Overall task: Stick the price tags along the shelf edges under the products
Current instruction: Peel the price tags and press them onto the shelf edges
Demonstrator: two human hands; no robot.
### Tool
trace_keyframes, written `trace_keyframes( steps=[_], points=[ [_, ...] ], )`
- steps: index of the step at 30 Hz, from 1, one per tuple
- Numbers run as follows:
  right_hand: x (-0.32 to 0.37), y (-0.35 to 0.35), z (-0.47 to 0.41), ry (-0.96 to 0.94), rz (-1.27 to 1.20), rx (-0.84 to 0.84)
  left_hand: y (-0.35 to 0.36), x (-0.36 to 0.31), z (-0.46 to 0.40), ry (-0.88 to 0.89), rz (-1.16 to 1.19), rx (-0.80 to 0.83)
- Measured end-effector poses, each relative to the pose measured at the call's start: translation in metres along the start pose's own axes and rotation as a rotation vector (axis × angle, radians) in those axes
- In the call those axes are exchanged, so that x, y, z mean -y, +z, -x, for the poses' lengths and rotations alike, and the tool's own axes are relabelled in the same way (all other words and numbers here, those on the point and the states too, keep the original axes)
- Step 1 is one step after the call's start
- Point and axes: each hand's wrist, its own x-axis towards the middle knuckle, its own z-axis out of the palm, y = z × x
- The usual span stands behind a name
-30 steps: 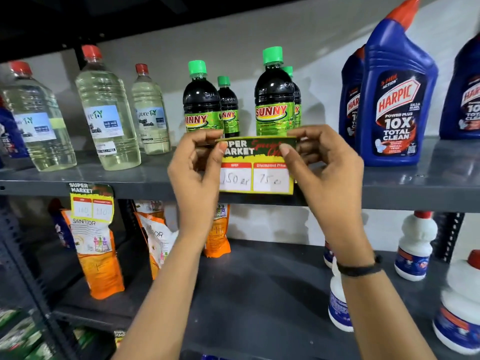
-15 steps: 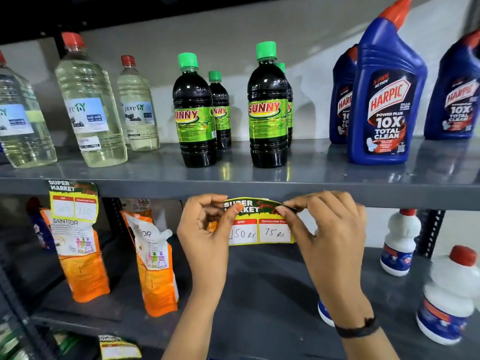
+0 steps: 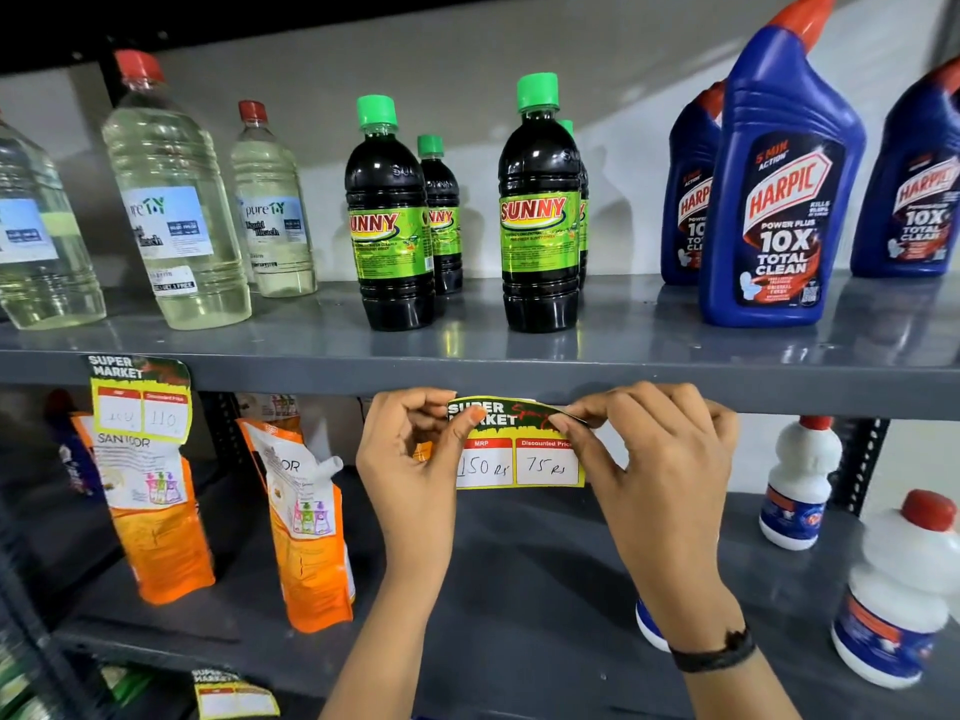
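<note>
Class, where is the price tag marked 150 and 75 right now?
The price tag hangs mid-frame between both hands, against the shelf edge, below the dark green-capped bottles.

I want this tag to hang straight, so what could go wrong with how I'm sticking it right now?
1. The yellow and green paper price tag has its top right corner curled under the right hand; it may crease or stick crooked on the grey metal shelf edge.
2. The left hand pinches only the left edge, so the tag might tilt.
3. It may end up off-centre under the dark green-capped Sunny bottles.
</note>
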Motion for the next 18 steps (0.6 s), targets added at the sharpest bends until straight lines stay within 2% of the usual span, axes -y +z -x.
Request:
trace_keyframes(
  steps=[10,18],
  points=[
    [0.012,-0.001,-0.004,0.084,-0.109,-0.012,-0.005,-0.012,-0.012,0.095,-0.023,-0.033],
    [0.017,0.007,-0.017,0.088,-0.009,-0.046,-0.003,-0.009,-0.022,0.102,-0.096,-0.047]
  ],
)
